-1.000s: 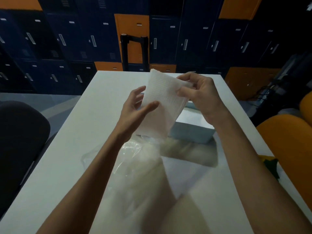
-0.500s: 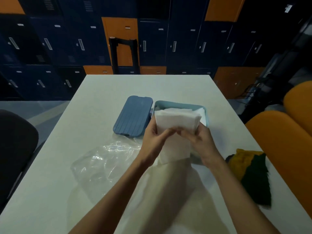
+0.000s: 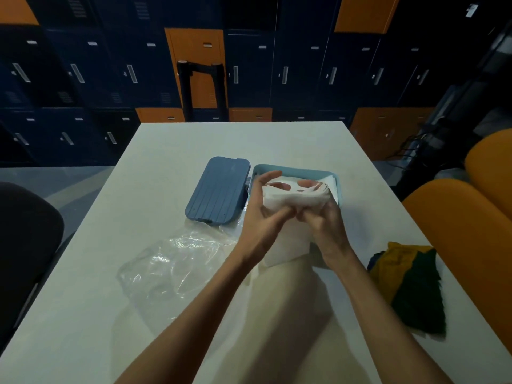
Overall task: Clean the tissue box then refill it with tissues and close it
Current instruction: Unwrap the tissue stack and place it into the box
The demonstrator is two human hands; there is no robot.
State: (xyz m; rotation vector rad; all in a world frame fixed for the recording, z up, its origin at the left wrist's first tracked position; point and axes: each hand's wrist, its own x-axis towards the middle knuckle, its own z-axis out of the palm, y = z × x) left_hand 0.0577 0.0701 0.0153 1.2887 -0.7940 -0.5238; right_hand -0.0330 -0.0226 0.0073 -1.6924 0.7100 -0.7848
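Moved: tissue stack [image 3: 293, 200] now bent over open tissue box [image 3: 336, 189].
Grip: left hand [image 3: 263, 217], right hand [image 3: 324, 220] clamp stack.
Left: seating tissues, closing lid [image 3: 219, 191] beside grip.

Open light-blue tissue box [image 3: 336, 187] mid-bench, white tissue stack [image 3: 288, 200] bent over it, ribbed blue lid [image 3: 217, 191] flat just left
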